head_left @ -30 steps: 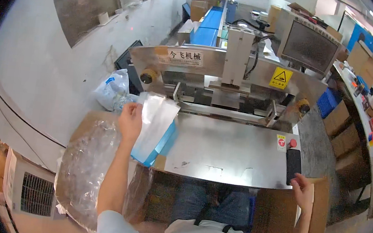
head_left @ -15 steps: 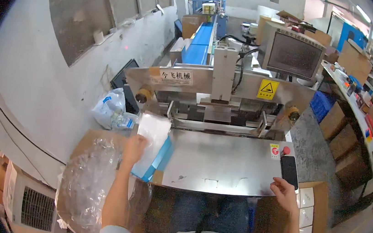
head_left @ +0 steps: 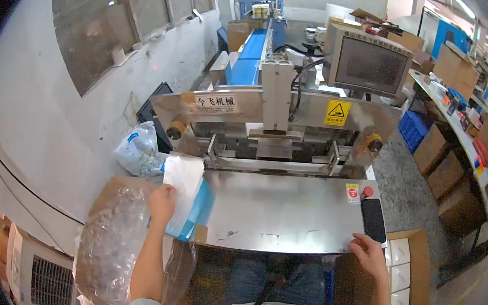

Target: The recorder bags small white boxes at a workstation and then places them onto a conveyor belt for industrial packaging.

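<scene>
My left hand (head_left: pixel 162 203) is closed at the left edge of a thin white sheet (head_left: pixel 184 173), pinching it; whether it is a sheet or a flat bag I cannot tell. Beneath it, a blue-and-white flat pack (head_left: pixel 200 205) lies at the left end of the steel worktable (head_left: pixel 274 207). My right hand (head_left: pixel 369 254) rests by the table's front right edge, fingers loosely bent and apart, holding nothing. Just beyond its fingertips lies a black phone (head_left: pixel 373 220).
Behind the table stands a steel machine (head_left: pixel 277 102) with a screen (head_left: pixel 370 64). A red button (head_left: pixel 367 192) sits near the phone. Left is a carton of clear plastic (head_left: pixel 119 247); right, a carton with white boxes (head_left: pixel 399 279). A plastic bag (head_left: pixel 138 147) lies behind the pack.
The white sheet, blurred before, now lies flatter over the pack, with my left hand still at its edge. The whole view has shifted slightly. My right hand stays near the table edge.
</scene>
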A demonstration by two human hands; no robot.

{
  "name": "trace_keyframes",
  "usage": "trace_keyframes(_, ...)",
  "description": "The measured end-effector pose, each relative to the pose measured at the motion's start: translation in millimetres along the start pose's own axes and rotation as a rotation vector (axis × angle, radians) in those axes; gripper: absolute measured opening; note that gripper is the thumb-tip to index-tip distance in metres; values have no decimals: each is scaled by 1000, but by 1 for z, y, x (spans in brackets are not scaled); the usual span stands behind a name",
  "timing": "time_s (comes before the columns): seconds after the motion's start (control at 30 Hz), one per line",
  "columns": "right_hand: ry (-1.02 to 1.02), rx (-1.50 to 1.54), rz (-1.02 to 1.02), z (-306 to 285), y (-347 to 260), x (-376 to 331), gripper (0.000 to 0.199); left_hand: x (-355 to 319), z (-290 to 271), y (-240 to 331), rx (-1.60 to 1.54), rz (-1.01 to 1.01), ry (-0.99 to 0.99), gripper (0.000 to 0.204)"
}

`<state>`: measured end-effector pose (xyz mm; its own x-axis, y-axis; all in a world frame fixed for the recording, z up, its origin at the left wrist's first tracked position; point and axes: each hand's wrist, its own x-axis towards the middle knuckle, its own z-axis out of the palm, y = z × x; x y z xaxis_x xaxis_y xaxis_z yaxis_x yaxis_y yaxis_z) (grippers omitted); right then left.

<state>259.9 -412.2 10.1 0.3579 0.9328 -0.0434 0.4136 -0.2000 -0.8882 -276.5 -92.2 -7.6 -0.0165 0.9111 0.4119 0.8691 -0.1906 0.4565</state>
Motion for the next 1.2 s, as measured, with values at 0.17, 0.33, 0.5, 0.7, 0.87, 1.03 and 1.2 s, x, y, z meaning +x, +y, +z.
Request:
trace_keyframes(0.17, -11, -34, -47, 4, 3, 2, 36, -1, -8, -1, 70, -107, -38, 22)
trace_keyframes(0.33, -2, -39, -41, 1, -12, 5, 36, 2, -28, 47, 244, 405, 494, 17)
trace_keyframes(0.5, 83, -59, -305, 27, -76, 20, 43, -44, -71, 165, -430, 217, -169, 15)
trace_keyframes(0.7, 3, -17, -660, 90, -152, 22, 49, -115, -57, 236, -822, 368, -570, 15)
trace_keyframes(0.87, -316, -39, -424, 87, -145, 14, 17, -134, -57, 241, -938, 270, -647, 17)
trace_keyframes(1.03, -208, -34, -527, 92, -141, 10, 20, -143, -55, 234, -985, -134, -926, 23)
trace_keyframes(1.2, -36, 52, -399, 95, -129, 17, 15, -146, -43, 208, -1016, -68, -990, 24)
